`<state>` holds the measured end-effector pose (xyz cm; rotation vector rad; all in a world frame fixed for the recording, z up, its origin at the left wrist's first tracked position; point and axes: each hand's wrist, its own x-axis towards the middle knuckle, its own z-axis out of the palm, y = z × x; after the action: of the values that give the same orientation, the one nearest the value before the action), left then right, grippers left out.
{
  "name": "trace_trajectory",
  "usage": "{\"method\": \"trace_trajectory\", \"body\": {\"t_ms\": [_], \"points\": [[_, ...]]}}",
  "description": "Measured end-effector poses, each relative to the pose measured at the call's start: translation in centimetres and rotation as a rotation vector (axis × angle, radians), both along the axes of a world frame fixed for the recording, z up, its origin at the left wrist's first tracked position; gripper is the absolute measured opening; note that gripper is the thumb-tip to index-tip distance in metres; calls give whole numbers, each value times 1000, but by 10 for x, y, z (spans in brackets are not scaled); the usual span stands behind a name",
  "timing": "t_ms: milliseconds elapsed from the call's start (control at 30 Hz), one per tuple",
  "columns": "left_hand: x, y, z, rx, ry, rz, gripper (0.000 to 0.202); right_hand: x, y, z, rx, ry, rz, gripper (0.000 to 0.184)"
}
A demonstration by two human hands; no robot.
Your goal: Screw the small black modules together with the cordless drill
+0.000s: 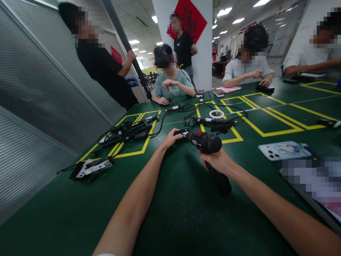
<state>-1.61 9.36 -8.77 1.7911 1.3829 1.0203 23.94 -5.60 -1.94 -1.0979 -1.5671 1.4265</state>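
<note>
My right hand (218,160) is wrapped round the grip of a black and red cordless drill (206,143) held above the green table (186,213). The drill's battery base (220,181) hangs below my hand. My left hand (170,138) pinches the drill's front end, the chuck (182,133), with fingers closed on it. Both forearms reach in from the bottom edge.
Black tools and cables (128,133) lie inside yellow taped boxes to the left. A white tape roll (216,114) sits further back, a phone (283,150) to the right. Several people sit or stand along the far edge. A grey partition (39,106) runs along the left.
</note>
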Motion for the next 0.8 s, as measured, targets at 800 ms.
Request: {"method": "trace_trajectory", "body": {"t_ms": [800], "points": [[-1,2,-5,-4,-26,7,39,0,0,0,-19,1,-19,1]]}}
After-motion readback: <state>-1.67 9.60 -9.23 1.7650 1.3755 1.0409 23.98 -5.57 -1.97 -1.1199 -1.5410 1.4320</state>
